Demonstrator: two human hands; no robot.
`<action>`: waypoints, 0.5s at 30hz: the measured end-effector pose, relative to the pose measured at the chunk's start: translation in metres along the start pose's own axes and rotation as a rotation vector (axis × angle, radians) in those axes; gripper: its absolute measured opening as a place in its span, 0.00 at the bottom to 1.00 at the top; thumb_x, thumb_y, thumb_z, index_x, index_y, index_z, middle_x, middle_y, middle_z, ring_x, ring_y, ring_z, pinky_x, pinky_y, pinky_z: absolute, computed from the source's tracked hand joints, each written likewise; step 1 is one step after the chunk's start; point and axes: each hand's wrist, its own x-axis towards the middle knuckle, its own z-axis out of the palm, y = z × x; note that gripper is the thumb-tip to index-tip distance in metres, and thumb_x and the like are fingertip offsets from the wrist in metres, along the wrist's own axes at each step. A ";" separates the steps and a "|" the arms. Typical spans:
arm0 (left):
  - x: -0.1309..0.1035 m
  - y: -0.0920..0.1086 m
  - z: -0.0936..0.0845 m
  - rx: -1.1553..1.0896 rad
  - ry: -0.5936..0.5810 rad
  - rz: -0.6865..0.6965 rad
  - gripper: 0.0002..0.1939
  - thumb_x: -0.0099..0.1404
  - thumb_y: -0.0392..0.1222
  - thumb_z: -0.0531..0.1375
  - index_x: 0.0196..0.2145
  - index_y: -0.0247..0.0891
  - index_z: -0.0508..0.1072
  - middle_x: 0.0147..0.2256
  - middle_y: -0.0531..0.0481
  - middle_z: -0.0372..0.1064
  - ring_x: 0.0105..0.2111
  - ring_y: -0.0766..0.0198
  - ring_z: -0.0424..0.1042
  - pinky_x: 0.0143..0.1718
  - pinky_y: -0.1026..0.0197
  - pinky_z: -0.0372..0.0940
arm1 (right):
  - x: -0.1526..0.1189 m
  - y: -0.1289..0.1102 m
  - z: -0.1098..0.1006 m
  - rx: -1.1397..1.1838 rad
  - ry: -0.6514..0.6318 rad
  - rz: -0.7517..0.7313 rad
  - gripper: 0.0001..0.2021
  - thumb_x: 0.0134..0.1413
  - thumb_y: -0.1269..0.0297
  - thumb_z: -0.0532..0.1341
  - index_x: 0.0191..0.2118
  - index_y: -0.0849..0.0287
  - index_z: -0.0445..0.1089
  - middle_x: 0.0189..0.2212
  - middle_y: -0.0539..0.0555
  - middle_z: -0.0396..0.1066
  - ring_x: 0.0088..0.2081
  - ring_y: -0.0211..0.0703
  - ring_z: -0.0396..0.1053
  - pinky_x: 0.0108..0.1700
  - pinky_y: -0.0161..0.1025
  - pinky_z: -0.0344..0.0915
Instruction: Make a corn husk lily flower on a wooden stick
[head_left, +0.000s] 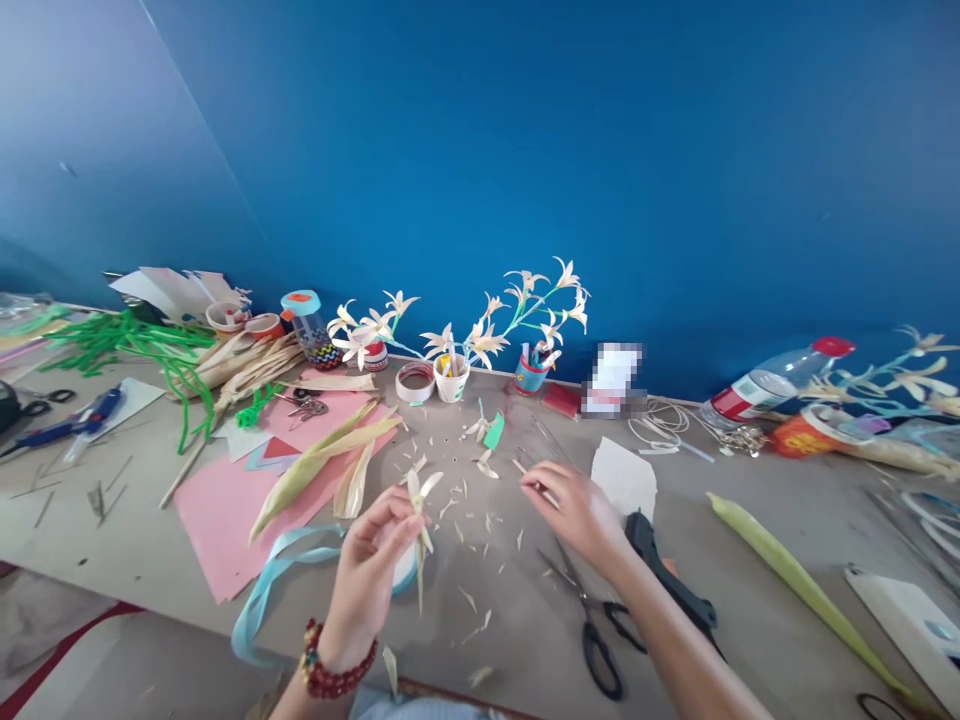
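Observation:
My left hand (pixel 373 555), with a beaded bracelet on the wrist, pinches a small pale flower (pixel 424 488) made of husk-like petals. A thin strip hangs below its fingers. To the right, my right hand (pixel 576 508) is closed around a slim stick-like tool (pixel 520 467); its tip points to the left and its exact kind is unclear. Pale petal scraps (pixel 488 522) lie scattered on the grey table (pixel 525 640) between the hands. Beneath the right forearm, black-handled scissors (pixel 592 625) lie partly open. A roll of light blue ribbon (pixel 406 575) sits behind my left hand.
Along the blue wall stand cups holding flower stems (pixel 451 380) and pens (pixel 531 372). Pink paper (pixel 225 510) with husks (pixel 311 470) lies left. A black glue gun (pixel 667 575), a green husk (pixel 802 585) and a plastic bottle (pixel 780 380) are on the right.

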 end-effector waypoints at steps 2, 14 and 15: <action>-0.002 -0.006 0.004 0.006 -0.017 -0.016 0.09 0.59 0.42 0.67 0.26 0.37 0.74 0.30 0.51 0.62 0.34 0.64 0.65 0.37 0.65 0.62 | 0.026 -0.004 0.016 -0.009 -0.021 -0.001 0.07 0.59 0.68 0.57 0.34 0.54 0.73 0.34 0.52 0.75 0.38 0.44 0.73 0.40 0.37 0.64; 0.009 -0.015 0.014 0.032 -0.072 -0.109 0.10 0.60 0.43 0.66 0.25 0.37 0.72 0.31 0.50 0.60 0.33 0.63 0.61 0.36 0.63 0.59 | 0.058 -0.008 0.044 -0.095 0.008 0.080 0.06 0.55 0.72 0.56 0.31 0.57 0.68 0.26 0.51 0.74 0.28 0.42 0.70 0.29 0.34 0.57; 0.010 -0.015 0.016 0.033 -0.069 -0.104 0.10 0.60 0.43 0.66 0.25 0.37 0.72 0.31 0.50 0.60 0.33 0.63 0.61 0.36 0.63 0.59 | 0.053 -0.010 0.039 -0.092 0.013 0.078 0.06 0.56 0.72 0.56 0.31 0.57 0.68 0.25 0.50 0.73 0.27 0.42 0.70 0.29 0.34 0.57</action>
